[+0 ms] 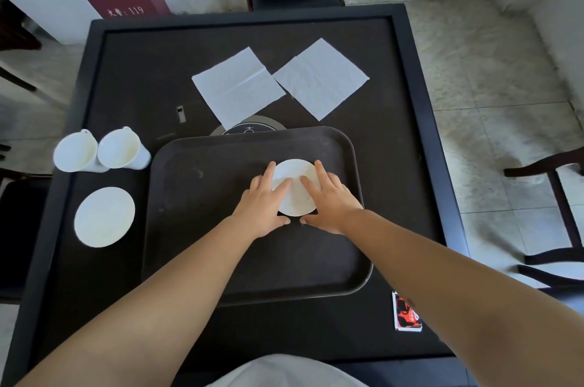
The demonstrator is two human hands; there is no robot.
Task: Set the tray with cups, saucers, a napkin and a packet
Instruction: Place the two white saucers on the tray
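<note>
Saucer number one sits on the dark tray, toward the tray's far right part, and both hands are on it. The left hand covers its left edge with fingers spread and lying flat over the rim, thumb stretched along the near side. The right hand mirrors it on the right edge, fingers spread across the top and thumb reaching in under the near rim. The two thumb tips lie close to each other just below the saucer, not touching. Neither hand is closed; both lie open against the plate, which rests flat on the tray.

Well to the left of the left fingers, off the tray on the black table, lies a second saucer. Beyond it, near the tray's far left corner, two white cups lie tipped on their sides, touching each other, mouths facing the person.

Past the fingertips, beyond the tray's far edge, two white napkins lie spread flat, their corners almost meeting. The left one overlaps a round plate set into the table, partly hidden by the tray.

Near the right forearm, off the tray's near right corner, a red and black packet lies on the table, partly hidden by the arm.
</note>
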